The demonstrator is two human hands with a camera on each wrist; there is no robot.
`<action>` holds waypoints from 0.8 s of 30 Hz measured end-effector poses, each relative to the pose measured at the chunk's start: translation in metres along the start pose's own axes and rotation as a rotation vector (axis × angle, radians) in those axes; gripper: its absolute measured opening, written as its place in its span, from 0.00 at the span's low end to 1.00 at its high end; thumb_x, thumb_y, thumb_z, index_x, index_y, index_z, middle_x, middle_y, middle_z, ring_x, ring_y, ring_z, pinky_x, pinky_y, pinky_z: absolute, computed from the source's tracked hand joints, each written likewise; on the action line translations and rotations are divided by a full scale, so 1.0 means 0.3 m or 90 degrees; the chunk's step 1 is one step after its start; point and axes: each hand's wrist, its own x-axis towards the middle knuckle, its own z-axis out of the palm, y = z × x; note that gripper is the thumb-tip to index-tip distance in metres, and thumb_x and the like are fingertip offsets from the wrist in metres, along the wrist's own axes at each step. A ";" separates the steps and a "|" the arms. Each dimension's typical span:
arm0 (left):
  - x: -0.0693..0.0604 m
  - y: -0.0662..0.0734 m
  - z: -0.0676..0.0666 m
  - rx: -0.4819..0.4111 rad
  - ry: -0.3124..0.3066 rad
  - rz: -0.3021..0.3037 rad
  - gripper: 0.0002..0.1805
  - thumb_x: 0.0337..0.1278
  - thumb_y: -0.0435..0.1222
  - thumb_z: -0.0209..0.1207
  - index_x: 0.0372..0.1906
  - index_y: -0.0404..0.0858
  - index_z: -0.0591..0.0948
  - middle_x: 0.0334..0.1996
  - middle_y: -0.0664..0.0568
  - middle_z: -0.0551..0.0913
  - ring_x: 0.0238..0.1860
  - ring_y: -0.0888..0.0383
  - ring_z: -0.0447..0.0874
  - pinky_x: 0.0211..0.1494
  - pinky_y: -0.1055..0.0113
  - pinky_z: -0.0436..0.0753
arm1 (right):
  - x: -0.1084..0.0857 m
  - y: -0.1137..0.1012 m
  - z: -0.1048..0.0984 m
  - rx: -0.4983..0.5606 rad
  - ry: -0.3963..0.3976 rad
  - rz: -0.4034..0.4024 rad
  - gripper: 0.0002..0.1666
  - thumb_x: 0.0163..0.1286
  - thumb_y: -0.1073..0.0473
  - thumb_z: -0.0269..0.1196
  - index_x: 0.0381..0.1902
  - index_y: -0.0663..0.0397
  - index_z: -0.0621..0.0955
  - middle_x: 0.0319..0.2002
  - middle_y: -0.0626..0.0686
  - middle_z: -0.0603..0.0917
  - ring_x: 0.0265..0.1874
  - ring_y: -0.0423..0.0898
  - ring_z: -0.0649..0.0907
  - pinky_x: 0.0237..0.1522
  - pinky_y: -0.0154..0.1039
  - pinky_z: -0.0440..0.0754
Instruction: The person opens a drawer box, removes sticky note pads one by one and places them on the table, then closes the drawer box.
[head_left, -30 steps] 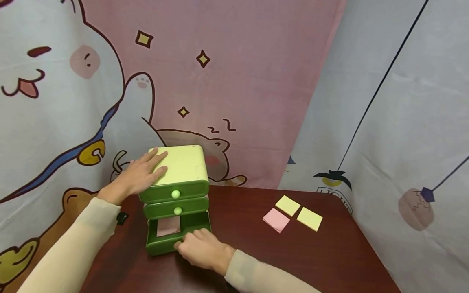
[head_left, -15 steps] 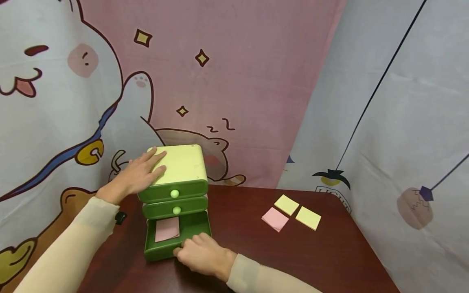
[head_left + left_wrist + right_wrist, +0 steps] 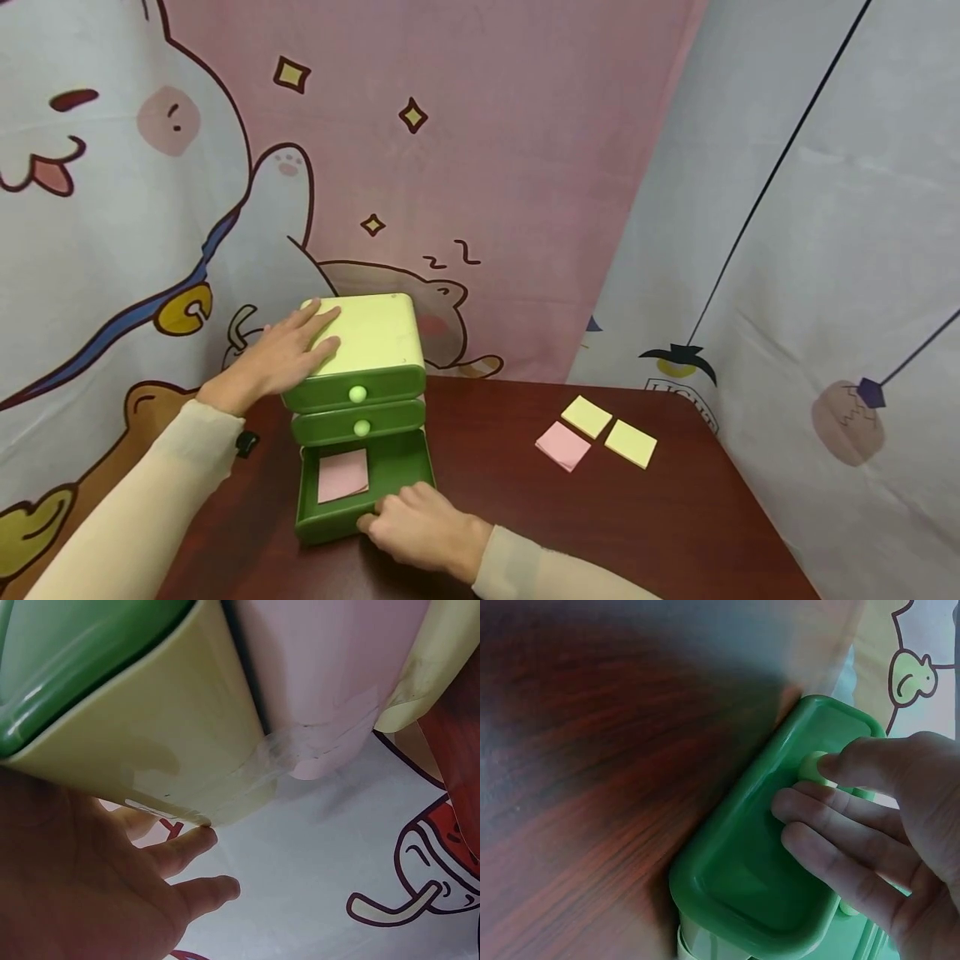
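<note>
A small desktop drawer unit (image 3: 375,333) with a pale yellow top and green drawer fronts stands at the left of the table. My left hand (image 3: 281,354) rests on its top left edge, fingers spread. Its bottom drawer (image 3: 326,528) is pulled out, and a pink sticky note pad (image 3: 342,475) lies in the left part. With thumb and fingers my right hand (image 3: 423,529) pinches the bottom drawer's light green knob (image 3: 810,768), which the hand covers in the head view. Both upper drawers look pushed in, their round knobs showing.
On the dark red-brown table (image 3: 510,533), right of the unit, lie another pink sticky note pad (image 3: 562,447) and two yellow ones, one yellow pad (image 3: 587,417) behind and one yellow pad (image 3: 631,443) to the right. A cartoon-printed cloth (image 3: 525,167) hangs behind.
The bottom drawer has slid farther out towards me with my right hand on its knob, showing more of the pink pad inside. My left hand has stayed on the unit's top.
</note>
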 end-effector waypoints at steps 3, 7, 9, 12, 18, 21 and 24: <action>0.001 0.000 0.000 -0.002 -0.001 0.000 0.43 0.96 0.62 0.40 0.98 0.45 0.55 0.97 0.31 0.44 0.94 0.17 0.46 0.87 0.09 0.46 | -0.004 -0.008 -0.006 0.002 -0.002 -0.004 0.13 0.75 0.53 0.77 0.36 0.27 0.85 0.30 0.34 0.88 0.20 0.34 0.84 0.15 0.32 0.69; 0.001 -0.001 0.001 -0.004 -0.003 0.001 0.43 0.97 0.62 0.40 0.98 0.44 0.55 0.98 0.31 0.44 0.94 0.17 0.45 0.87 0.09 0.46 | -0.012 -0.021 -0.014 -0.017 0.017 -0.019 0.14 0.77 0.53 0.76 0.34 0.26 0.84 0.27 0.33 0.87 0.18 0.33 0.82 0.15 0.32 0.67; 0.000 0.000 0.002 -0.004 -0.003 0.002 0.43 0.97 0.62 0.40 0.98 0.44 0.55 0.98 0.31 0.44 0.94 0.17 0.46 0.88 0.09 0.47 | -0.017 -0.027 -0.018 -0.024 0.026 -0.025 0.14 0.78 0.52 0.76 0.33 0.26 0.84 0.26 0.33 0.86 0.17 0.33 0.80 0.15 0.32 0.65; 0.004 0.000 0.001 -0.002 -0.002 0.004 0.43 0.96 0.62 0.41 0.98 0.44 0.55 0.97 0.31 0.44 0.93 0.17 0.46 0.88 0.10 0.48 | -0.022 -0.031 -0.025 -0.025 0.028 -0.027 0.14 0.78 0.52 0.75 0.33 0.26 0.83 0.26 0.33 0.86 0.17 0.33 0.80 0.15 0.32 0.65; 0.005 0.000 -0.003 -0.001 0.000 0.002 0.43 0.96 0.62 0.40 0.98 0.44 0.55 0.97 0.31 0.45 0.93 0.17 0.46 0.88 0.10 0.47 | -0.030 -0.037 -0.035 -0.019 0.007 -0.028 0.14 0.78 0.55 0.74 0.35 0.25 0.84 0.26 0.32 0.86 0.17 0.34 0.79 0.16 0.33 0.63; 0.004 -0.002 -0.002 -0.002 0.000 0.001 0.43 0.96 0.62 0.41 0.98 0.44 0.56 0.97 0.31 0.45 0.93 0.17 0.46 0.88 0.10 0.47 | -0.032 -0.041 -0.039 -0.017 0.001 -0.035 0.14 0.78 0.55 0.74 0.36 0.25 0.85 0.26 0.31 0.86 0.18 0.33 0.80 0.17 0.32 0.64; -0.001 -0.006 0.000 -0.003 0.000 0.001 0.43 0.96 0.62 0.41 0.98 0.44 0.56 0.97 0.30 0.45 0.93 0.17 0.46 0.88 0.09 0.47 | -0.030 -0.044 -0.044 -0.006 -0.006 -0.043 0.14 0.78 0.55 0.74 0.35 0.24 0.85 0.26 0.30 0.85 0.19 0.32 0.79 0.17 0.31 0.64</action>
